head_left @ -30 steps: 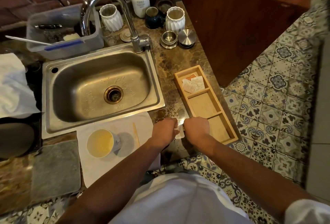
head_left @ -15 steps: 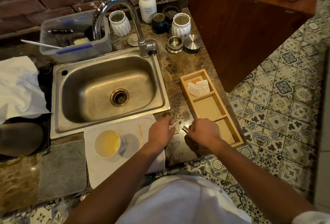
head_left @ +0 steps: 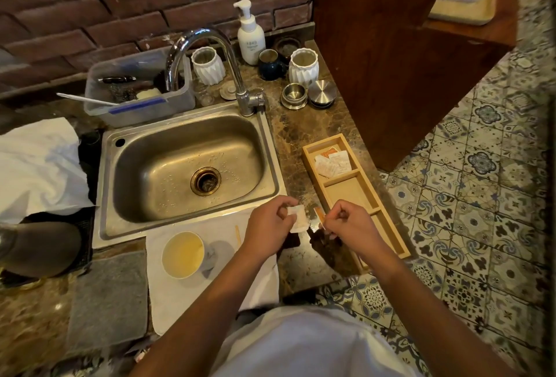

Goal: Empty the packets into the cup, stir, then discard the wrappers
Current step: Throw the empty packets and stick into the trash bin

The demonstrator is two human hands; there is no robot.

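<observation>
White cloth (head_left: 39,166), crumpled, on the counter at far left. Grey mat (head_left: 109,295) flat on the counter below it. Clear plastic bin (head_left: 138,97) of utensils behind the sink, against the brick wall. Steel sink (head_left: 186,172), with its curved tap (head_left: 207,49) rising at the back rim. White towel (head_left: 192,295) spread on the counter in front of the sink; on it a cup (head_left: 183,255) holding pale yellow liquid, upright, and just to its right a thin wooden stirrer (head_left: 238,235) lying flat. Left forearm reaches up from the lower edge across the towel; left hand (head_left: 267,228), knuckles up, fingers curled, thumb and fingertips pinching a small white packet (head_left: 298,219) over the counter between towel and tray. Packet is held roughly upright, well apart from the cup and to its right. Right hand (head_left: 350,223), just beside the left but not touching it, fingers curled in, pinches a narrow torn strip (head_left: 319,216) with an orange edge; the strip stands clear of the packet, a small gap between them. Right forearm runs down to the lower right corner. Behind the hands: soap pump bottle (head_left: 249,37), two white ribbed jars, a dark mug (head_left: 270,65), two steel tins. Wooden tray (head_left: 388,217) of three compartments lies on the counter's right edge, beside the right hand; its far compartment holds more packets (head_left: 332,163), white and orange, loosely piled. Patterned tile floor (head_left: 469,226) at right.
</observation>
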